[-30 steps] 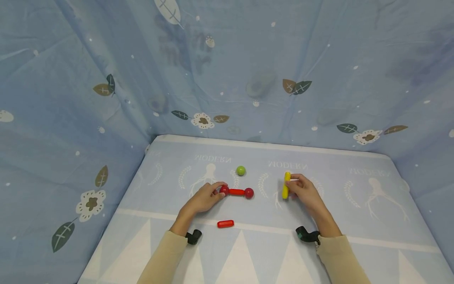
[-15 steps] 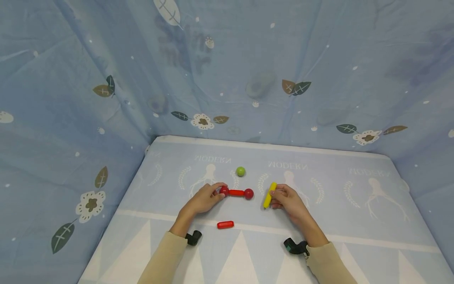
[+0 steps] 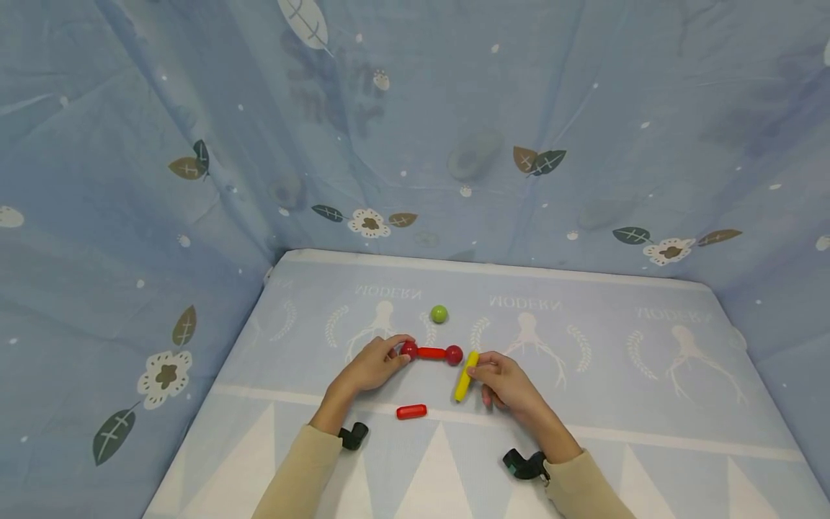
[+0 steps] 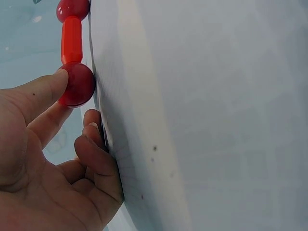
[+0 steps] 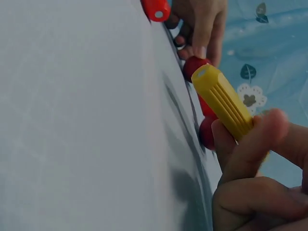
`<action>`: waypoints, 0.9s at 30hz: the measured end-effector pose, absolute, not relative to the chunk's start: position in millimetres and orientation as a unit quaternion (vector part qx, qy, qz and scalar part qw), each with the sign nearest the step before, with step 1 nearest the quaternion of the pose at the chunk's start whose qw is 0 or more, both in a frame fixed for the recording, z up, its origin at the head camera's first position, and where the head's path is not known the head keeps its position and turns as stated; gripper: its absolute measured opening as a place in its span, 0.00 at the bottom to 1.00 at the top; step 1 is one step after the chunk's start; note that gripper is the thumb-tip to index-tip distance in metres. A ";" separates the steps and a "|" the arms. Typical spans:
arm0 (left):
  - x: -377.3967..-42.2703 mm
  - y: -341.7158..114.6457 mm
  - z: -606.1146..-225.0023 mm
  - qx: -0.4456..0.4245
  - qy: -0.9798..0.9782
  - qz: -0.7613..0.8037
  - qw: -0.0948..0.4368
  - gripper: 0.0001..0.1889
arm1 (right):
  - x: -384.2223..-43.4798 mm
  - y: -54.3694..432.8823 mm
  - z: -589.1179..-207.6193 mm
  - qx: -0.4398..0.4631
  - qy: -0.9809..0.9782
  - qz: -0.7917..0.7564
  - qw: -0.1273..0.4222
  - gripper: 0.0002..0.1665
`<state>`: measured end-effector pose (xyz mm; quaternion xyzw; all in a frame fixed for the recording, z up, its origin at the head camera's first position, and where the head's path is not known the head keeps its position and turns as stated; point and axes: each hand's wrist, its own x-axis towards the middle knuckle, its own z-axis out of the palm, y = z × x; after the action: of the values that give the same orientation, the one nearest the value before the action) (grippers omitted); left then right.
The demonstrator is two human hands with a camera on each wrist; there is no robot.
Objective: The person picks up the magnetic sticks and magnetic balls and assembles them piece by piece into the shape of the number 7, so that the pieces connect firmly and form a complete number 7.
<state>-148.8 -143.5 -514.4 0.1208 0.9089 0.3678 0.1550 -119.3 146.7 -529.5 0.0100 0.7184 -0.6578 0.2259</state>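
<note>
The right hand (image 3: 509,382) pinches a yellow, ridged, plastic-looking rod (image 3: 467,376) between its thumb and fingers. The rod lies at the fingertips, on the side of the hand that faces the left hand, and is held by its far half; the near half sticks out past the fingers toward the person. It slants, its far end leaning to the right, and in the right wrist view it shows a flat, greyish end face.

The left hand (image 3: 372,362) grips a glossy, dark red ball (image 3: 409,350) with its thumb and a finger, the remaining fingers bent close to the bench (image 3: 648,404). This ball joins a bright red, plastic-looking rod (image 3: 431,353), whose other end meets a second glossy, dark red ball (image 3: 454,355), so that the three make a straight bar between the two hands. The yellow rod stands just beside the second ball, a narrow gap showing between them from the head view.

Beyond the bar sits a glossy, light green ball (image 3: 439,313), apart from both hands. On the near side, a loose bright red, plastic-looking rod (image 3: 411,411) lies almost crosswise on the pale blue, white-patterned cloth covering the bench, touching neither hand.
</note>
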 end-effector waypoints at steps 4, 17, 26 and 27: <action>-148.3 -143.7 -514.7 0.123 0.909 0.366 0.154 0.19 | -116.0 139.5 -531.5 0.002 0.718 -0.655 0.235 0.22; -148.6 -142.5 -513.3 0.121 0.911 0.363 0.155 0.19 | -109.4 121.4 -536.9 -0.010 0.716 -0.648 0.258 0.20; -149.9 -142.3 -514.0 0.123 0.912 0.359 0.157 0.19 | -112.8 117.1 -539.5 0.000 0.719 -0.647 0.255 0.19; -150.1 -142.4 -514.2 0.122 0.912 0.358 0.157 0.19 | -113.6 116.8 -540.1 0.001 0.720 -0.646 0.254 0.19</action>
<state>-150.1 -142.4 -514.2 0.1222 0.9121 0.3583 0.1570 -113.6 116.8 -540.1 0.0005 0.7200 -0.6456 0.2545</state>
